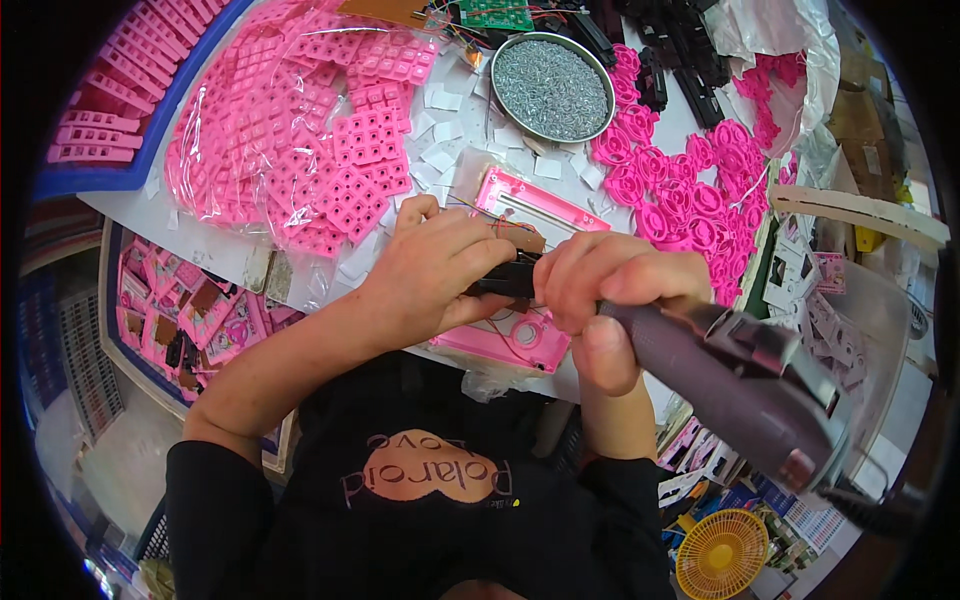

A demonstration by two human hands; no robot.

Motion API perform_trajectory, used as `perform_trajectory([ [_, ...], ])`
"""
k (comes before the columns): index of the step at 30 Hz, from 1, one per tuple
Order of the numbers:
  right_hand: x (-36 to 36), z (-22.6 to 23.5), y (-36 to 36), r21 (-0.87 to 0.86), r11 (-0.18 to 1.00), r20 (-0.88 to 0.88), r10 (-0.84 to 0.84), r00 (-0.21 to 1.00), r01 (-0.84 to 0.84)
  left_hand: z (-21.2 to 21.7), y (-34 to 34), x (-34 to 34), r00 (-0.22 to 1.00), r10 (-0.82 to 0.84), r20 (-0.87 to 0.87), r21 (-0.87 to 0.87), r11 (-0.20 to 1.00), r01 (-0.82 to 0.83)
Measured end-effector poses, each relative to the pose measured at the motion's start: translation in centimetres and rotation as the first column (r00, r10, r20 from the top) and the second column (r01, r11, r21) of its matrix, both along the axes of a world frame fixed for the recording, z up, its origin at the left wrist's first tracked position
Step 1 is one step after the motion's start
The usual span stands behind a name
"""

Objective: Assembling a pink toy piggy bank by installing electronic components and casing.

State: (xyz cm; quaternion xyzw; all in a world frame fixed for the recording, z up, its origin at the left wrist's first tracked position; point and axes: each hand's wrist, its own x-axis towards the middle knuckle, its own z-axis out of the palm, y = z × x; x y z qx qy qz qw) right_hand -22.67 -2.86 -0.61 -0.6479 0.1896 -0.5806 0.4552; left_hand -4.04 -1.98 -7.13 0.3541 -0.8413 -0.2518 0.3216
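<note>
Near the worktop's (pixel 215 243) front edge, left hand (pixel 445 262) pinched a black part (pixel 508 280), right hand (pixel 620 283) grasped a power screwdriver (pixel 715 385); the open pink casing (pixel 548 350) seemed unfinished.

A black top (pixel 330 535) bears a rounded, peach-coloured, lettered print (pixel 435 466) across its front. Its short, loose sleeves (pixel 212 500) are plain black.

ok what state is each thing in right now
black plastic part: held in the left hand
electric screwdriver: gripped in the right hand, tip hidden
pink casing: open, partly covered by hands
round metal dish: filled with small screws
clear plastic bag: filled with pink keypad pieces
blue crate: loaded with pink strips
pink ring-shaped parts: heaped loosely
</note>
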Motion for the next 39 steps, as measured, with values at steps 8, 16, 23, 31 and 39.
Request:
perform_trajectory([
  [8,-1.0,0.0,-0.7,-0.012,0.997,-0.19,0.069,0.979,-0.072,-0.2,-0.1,-0.1,0.999,-0.04,0.014,-0.047,0.998,0.04],
  [16,-4.6,0.2,-0.4,0.571,0.819,-0.01,-0.059,0.998,0.055,0.9,-0.6,0.4,0.997,-0.021,0.068,-0.124,0.992,0.029],
  [23,-6.6,-1.9,2.1,-0.26,0.962,-0.853,-0.272,0.446,0.088,0.5,-1.3,0.7,0.991,-0.052,0.119,-0.015,0.998,0.055],
  [31,-6.2,-0.2,-1.1,0.326,0.845,-0.814,0.022,0.581,0.424,-1.0,-0.3,-0.4,0.889,0.194,-0.415,0.442,0.897,0.011],
  [39,-5.3,0.0,-2.3,-0.124,0.839,-0.955,-0.246,0.165,0.531,0.9,-0.5,-1.4,0.983,0.116,0.141,0.031,0.992,-0.121],
])
